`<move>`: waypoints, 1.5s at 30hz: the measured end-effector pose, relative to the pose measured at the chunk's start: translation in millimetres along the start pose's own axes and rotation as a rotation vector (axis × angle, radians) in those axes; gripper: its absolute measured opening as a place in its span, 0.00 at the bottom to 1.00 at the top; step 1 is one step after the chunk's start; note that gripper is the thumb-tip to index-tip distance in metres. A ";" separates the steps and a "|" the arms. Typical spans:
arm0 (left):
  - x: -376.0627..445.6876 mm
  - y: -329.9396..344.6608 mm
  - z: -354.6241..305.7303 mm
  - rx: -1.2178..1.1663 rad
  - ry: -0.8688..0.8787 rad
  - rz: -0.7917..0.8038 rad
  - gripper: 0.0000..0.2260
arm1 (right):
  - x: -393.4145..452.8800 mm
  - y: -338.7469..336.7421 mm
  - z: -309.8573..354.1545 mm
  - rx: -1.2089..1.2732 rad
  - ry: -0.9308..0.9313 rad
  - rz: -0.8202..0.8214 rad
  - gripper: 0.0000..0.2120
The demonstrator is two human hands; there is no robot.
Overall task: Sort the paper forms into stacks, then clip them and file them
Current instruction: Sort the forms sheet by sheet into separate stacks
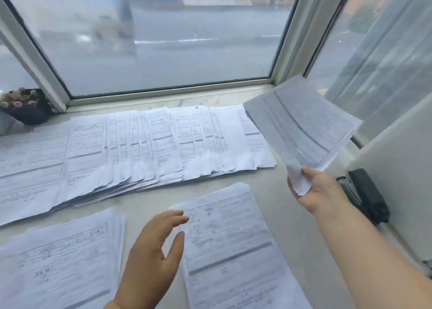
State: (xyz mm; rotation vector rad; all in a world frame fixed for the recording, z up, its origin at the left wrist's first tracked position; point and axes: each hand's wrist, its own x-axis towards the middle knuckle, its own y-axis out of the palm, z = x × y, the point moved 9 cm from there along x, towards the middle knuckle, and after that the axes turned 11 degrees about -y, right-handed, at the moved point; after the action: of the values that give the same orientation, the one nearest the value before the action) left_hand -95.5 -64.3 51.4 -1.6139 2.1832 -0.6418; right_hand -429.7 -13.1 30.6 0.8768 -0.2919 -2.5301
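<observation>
My right hand [313,189] had its grip closed on the lower corner of a bundle of forms [301,124], fingers curled round the crumpled edge, and it held the sheets up off the counter [149,203], fanned and tilted toward the right side of the window [163,39]. My left hand [154,255] gripped nothing: the fingers were straight and a little spread, thumb apart, and they hovered at the left edge of the near-right stack of forms [231,250]; whether the fingertips touched that paper I could not tell. That stack lay flat on the counter just in front of me, its printed side up. To the left of the open hand sat a second near stack [60,262], also face up, with several sheets' edges showing at its right side. Beyond both, a long row of overlapping forms [140,145] ran across the counter from the left edge almost to the raised bundle, each sheet partly covering its neighbour. Right of my right wrist a black stapler [369,196] rested against a pale upright panel. In the far left corner, by the window frame, stood a dark bowl [25,107] holding small pale objects too blurred for me to identify.
</observation>
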 end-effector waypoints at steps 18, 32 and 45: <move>194.2 224.6 -34.2 0.488 -0.035 0.176 0.20 | 197.5 76.2 -7.1 -0.201 0.240 0.319 0.14; 200.2 211.3 -15.9 0.390 -0.078 0.278 0.14 | 171.8 100.7 -52.3 -0.170 0.363 0.415 0.08; 179.8 184.7 10.3 0.551 -0.294 -0.034 0.32 | 161.1 101.1 -66.5 -0.179 0.263 0.400 0.11</move>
State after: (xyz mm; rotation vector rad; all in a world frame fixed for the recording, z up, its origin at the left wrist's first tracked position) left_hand -289.6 -191.9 -60.6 -1.3479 1.5900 -0.8610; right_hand -466.4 -181.8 -73.3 0.9587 -0.1368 -2.0139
